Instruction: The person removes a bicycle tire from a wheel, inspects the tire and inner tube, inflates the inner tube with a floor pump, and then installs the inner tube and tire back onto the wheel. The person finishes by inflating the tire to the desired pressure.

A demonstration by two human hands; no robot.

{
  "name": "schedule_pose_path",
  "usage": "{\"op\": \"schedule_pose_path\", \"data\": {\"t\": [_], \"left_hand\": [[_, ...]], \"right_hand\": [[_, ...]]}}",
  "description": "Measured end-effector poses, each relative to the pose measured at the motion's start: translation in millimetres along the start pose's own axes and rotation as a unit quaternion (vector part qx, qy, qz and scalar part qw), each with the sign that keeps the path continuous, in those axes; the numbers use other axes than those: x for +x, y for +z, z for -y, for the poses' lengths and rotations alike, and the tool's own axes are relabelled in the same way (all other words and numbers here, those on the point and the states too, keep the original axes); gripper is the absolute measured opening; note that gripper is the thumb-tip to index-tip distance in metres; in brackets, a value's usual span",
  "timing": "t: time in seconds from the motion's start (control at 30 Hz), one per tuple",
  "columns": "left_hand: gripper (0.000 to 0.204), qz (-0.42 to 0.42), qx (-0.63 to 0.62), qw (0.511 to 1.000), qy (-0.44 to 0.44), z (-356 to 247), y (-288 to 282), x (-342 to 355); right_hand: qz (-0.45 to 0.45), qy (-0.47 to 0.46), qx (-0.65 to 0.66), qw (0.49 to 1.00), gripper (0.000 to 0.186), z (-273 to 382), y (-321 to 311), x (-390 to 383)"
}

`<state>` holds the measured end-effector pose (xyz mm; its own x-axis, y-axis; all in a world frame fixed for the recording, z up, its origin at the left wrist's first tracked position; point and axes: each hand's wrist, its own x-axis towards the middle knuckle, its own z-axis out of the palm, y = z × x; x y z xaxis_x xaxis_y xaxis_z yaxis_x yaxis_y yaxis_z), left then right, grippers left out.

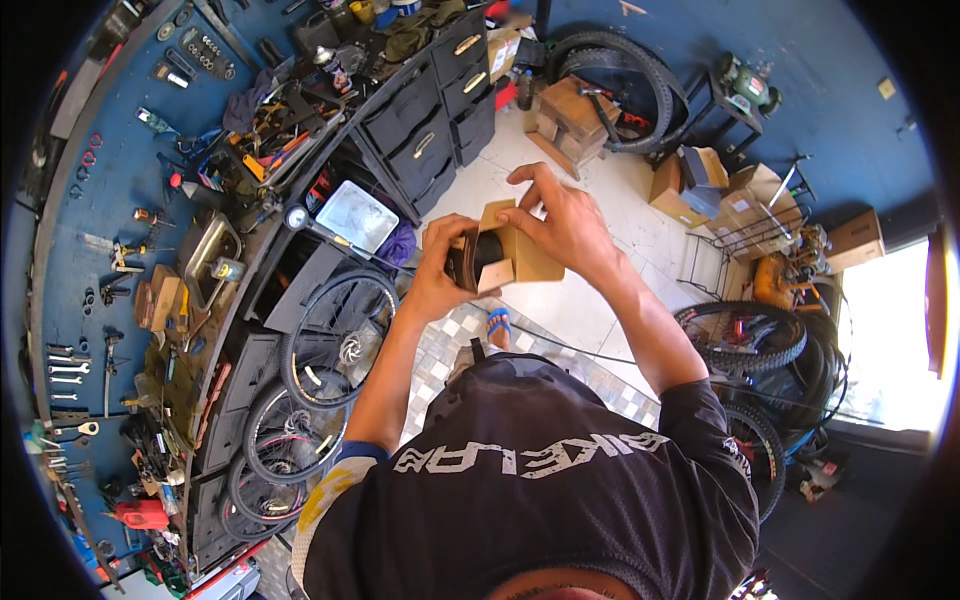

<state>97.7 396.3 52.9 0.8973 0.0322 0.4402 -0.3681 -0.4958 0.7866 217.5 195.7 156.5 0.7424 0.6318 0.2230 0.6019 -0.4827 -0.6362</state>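
A small brown cardboard box point(541, 262) is held up in front of my chest, its flaps spread apart. My left hand point(440, 268) grips the box by its left side. Inside the opening shows a dark, rounded item point(489, 246); its kind is hard to tell. My right hand point(565, 225) is over the box's upper right side, thumb against a raised flap, with the index finger bent up and away from it. The other right fingers are partly hidden.
On the left stands a cluttered workbench with dark drawers point(420, 150), a white tray point(357, 217) and bicycle wheels point(340, 340) leaning against it. Tools hang on the blue wall point(150, 70). A wooden stool point(572, 115), cardboard boxes point(750, 205) and more tyres point(745, 335) stand to the right.
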Motion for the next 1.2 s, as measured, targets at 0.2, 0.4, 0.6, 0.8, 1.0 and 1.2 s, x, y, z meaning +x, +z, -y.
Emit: {"op": "schedule_pose_path", "data": {"t": [0.2,0.4,0.6,0.8,1.0,1.2], "left_hand": [[0.099,0.022,-0.014,0.998,-0.062,38.1,-32.3,83.6],[0.101,0.104,0.014,0.989,-0.107,80.0,-44.8,134.6],[0.104,0.124,0.023,0.979,-0.163,125.3,-41.3,204.6],[0.103,0.120,0.125,0.953,-0.247,123.7,-56.3,281.9],[0.093,-0.018,0.313,0.898,-0.309,135.8,-153.9,291.0],[0.105,-0.218,0.531,0.725,-0.381,168.4,-308.4,307.1]], "right_hand": [[0.013,-0.309,-0.132,0.942,0.019,-33.6,1.4,86.9],[0.196,-0.362,-0.155,0.898,0.024,-73.5,13.7,182.3],[0.200,-0.397,0.030,0.895,0.017,-150.6,32.7,273.5],[0.193,-0.358,0.157,0.900,0.018,-206.3,-6.6,355.5],[0.218,-0.132,0.490,0.834,0.016,-254.9,-16.8,423.6],[0.177,-0.138,0.518,0.825,0.011,-247.1,10.1,470.0]]}}
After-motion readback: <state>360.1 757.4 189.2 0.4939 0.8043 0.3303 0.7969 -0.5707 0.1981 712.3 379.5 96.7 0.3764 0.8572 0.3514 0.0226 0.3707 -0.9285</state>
